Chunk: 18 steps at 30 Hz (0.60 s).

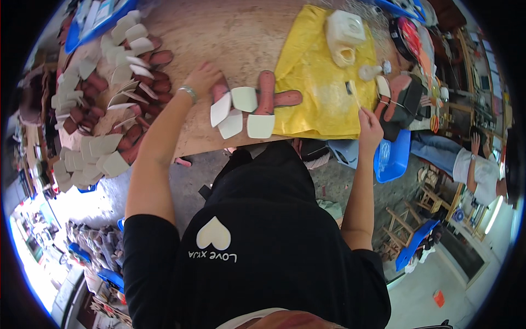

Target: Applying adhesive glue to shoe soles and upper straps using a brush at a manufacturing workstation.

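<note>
My left hand [204,78] is at the upper end of a reddish-brown insole [220,89], its fingers closed about it. A white pad [221,109] covers this insole's near end. Beside it on the table lie more insoles [267,88], each with a white pad [261,126], some overlapping. My right hand [371,129] pinches a small brush [356,95] by its thin pale handle. The brush's dark tip is over a yellow sheet [312,104], apart from the insoles.
Many padded insoles [104,145] are heaped along the table's left side. On the yellow sheet stand a cut-open white jug [346,34] and a small clear bottle [370,72]. Dark shoe parts [402,104] lie at right. Below the table edge is a blue bin [395,157]. Another person [471,164] is far right.
</note>
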### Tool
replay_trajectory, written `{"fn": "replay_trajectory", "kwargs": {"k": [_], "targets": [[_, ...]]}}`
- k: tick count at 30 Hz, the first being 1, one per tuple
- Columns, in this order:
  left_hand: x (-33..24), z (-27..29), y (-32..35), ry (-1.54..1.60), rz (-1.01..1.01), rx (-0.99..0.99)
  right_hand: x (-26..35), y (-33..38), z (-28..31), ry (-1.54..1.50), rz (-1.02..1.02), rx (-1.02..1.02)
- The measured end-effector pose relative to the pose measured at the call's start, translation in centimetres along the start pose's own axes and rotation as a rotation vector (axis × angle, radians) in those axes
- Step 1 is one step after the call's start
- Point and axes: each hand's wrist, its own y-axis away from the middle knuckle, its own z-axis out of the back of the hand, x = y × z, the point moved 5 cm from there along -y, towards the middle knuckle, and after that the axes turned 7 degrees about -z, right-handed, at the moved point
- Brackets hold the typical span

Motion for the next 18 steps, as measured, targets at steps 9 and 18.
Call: {"fn": "replay_trajectory", "kwargs": {"k": [9,18], "targets": [[0.6,9.5,7.8,0.230,0.624,0.262,-2.3,-16.2,-5.1,0.491,0.150,-0.042],[-13.9,13.1,3.4,2.055,0.901,-0.217,-2.6,-20.2,-8.1,0.706,0.239,0.111]]}}
